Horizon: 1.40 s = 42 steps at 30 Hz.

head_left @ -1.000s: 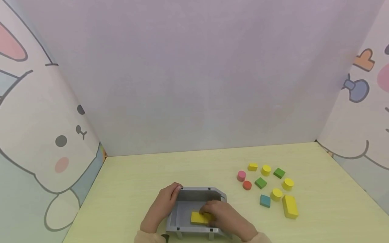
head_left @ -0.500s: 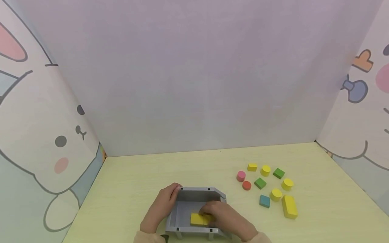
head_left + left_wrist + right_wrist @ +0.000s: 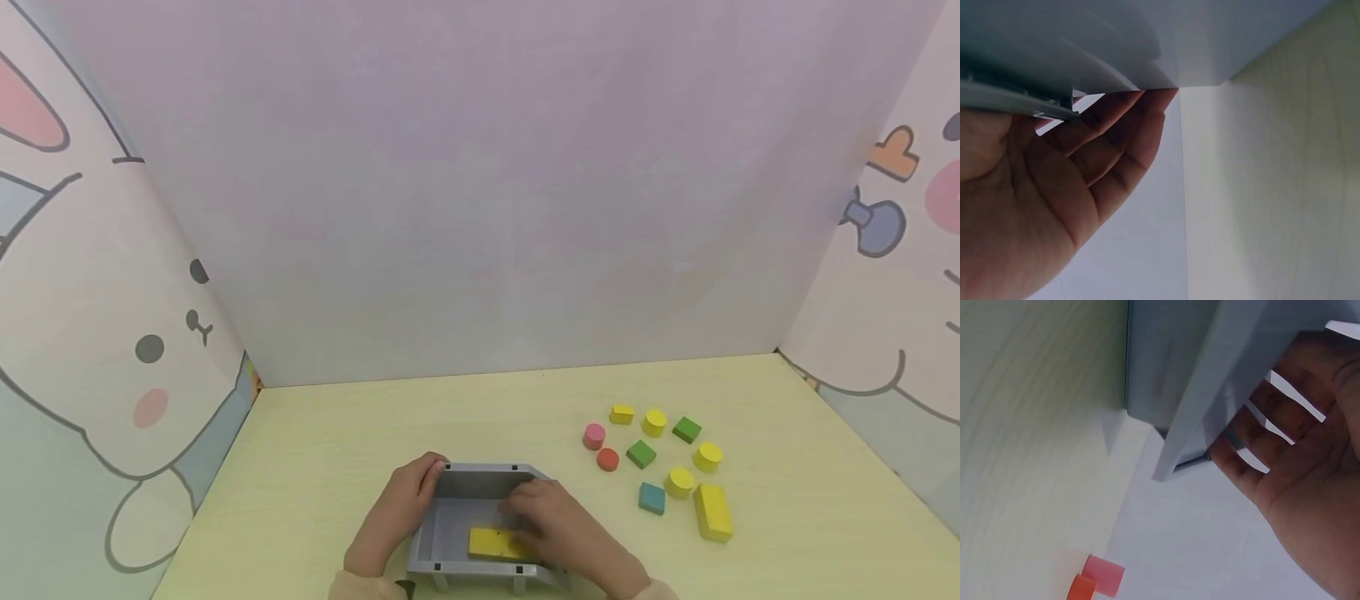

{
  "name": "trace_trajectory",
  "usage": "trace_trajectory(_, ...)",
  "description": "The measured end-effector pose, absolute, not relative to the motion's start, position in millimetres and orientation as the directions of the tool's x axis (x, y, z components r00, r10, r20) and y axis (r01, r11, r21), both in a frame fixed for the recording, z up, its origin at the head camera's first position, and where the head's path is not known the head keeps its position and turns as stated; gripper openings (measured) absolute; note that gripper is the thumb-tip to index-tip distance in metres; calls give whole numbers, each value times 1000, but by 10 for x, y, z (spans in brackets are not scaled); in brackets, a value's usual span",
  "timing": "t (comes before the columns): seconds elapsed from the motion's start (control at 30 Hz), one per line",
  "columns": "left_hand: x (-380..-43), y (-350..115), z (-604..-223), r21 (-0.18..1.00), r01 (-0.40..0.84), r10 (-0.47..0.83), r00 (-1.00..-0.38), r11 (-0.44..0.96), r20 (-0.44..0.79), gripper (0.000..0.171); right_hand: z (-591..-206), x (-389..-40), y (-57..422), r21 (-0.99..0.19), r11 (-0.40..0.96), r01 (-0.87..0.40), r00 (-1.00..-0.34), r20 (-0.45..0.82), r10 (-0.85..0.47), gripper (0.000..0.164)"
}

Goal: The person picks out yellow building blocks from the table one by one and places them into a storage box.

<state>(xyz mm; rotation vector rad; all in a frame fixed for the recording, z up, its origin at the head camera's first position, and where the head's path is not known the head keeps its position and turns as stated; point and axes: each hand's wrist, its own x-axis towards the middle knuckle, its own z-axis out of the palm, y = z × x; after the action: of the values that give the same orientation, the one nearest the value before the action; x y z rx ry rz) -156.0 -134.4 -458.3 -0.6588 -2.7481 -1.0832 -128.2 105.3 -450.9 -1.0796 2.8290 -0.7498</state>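
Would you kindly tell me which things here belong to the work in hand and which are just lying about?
Apparently in hand:
- gray bin, held at one side by the left hand
- yellow block or blocks inside it, partly covered by the right hand

Lying about, untouched:
- pink cylinder
- red cylinder
- two green blocks
- blue-green block
- three yellow cylinders
- small yellow block
- long yellow block

Bin [image 3: 476, 569]: grey, rim black-spotted
Block [image 3: 486, 543] inside bin: yellow
Cylinders [image 3: 679, 482] right of bin: yellow, pink, red
Cuboids [image 3: 712, 512] right of bin: yellow, green, teal
Tabletop [image 3: 375, 425] under bin: pale yellow, grained
Rabbit [image 3: 97, 358] left of bin: white, grey-outlined
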Motion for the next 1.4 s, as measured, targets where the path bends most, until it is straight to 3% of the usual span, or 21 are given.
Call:
trace_trajectory(0.47,-1554,-1348,-4577,636,431,356,-900,641,250,19,-4439,-1217,1364,-351,710,-611,-789,348,-507,30)
trace_trajectory(0.73,-1560,-1353,-4588,643,412,351,-908,645,230,19,-4493,-1252,1665,-239,773,-587,-743,537,-398,39)
trace_trajectory(1.03,-1568,-1357,-4609,648,412,353,-908,641,227,20,-4570,-1253,2009,-226,856,-465,-793,537,-289,42)
trace_trajectory(1.2,-1570,-1358,-4613,645,415,353,-906,642,232,21,-4530,-1198,2166,-236,898,-370,-864,442,-240,43)
trace_trajectory(1.4,-1574,-1352,-4613,643,420,352,-904,640,240,24,-4527,-1172,2337,-238,921,-310,-900,385,-204,40)
